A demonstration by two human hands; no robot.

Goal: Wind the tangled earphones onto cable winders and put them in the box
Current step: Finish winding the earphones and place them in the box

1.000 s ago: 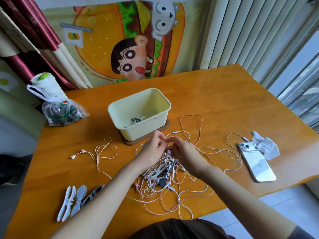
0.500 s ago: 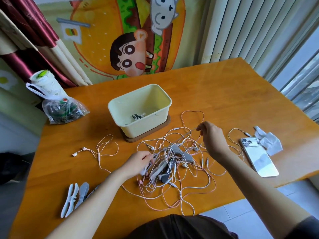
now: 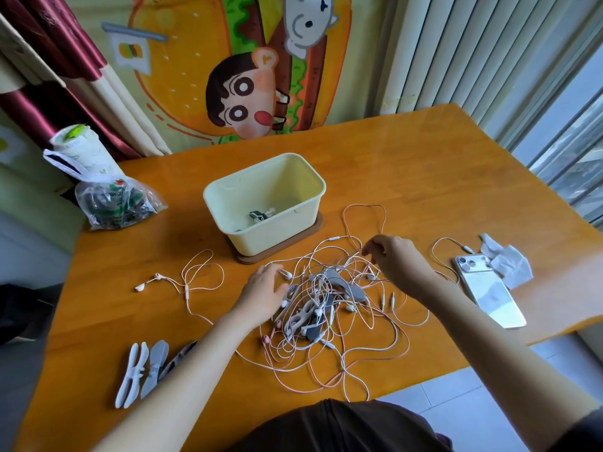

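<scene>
**Step in hand, as judged:** sorting the pile. One set is already wound, and the rest is not yet separated.

- **Right hand** (image 3: 394, 261): the grip is nearly closed. Your thumb and forefinger look to be pinching a pink cable (image 3: 354, 238) at the far edge of the pile.
- **Left hand** (image 3: 264, 291): the grip is loose and holds nothing. Your fingers are spread and rest on the pile's left edge.
- **Tangled earphones** (image 3: 339, 350): pink and white leads, heaped on the bench (image 3: 424, 177) between your two grips and spilling towards you.
- **Winders in the pile:** one grey (image 3: 347, 287), just inside your right grip, and one white (image 3: 301, 316), just below your left grip.
- **Spare winders** (image 3: 140, 370): well to the left of your left grip, near the bench edge.
- **Loose earphone** (image 3: 187, 282): left of your left grip, apart from the pile.
- **Box** (image 3: 277, 238): just beyond both grips, with one wound set (image 3: 259, 215) lying inside.

**Next move calls for:** draw the pinched lead clear while your left grip pins the heap. Follow it to its earbuds and plug, and only then reach for a winder. Pull gently, because a hard tug would likely tighten the knots.
</scene>
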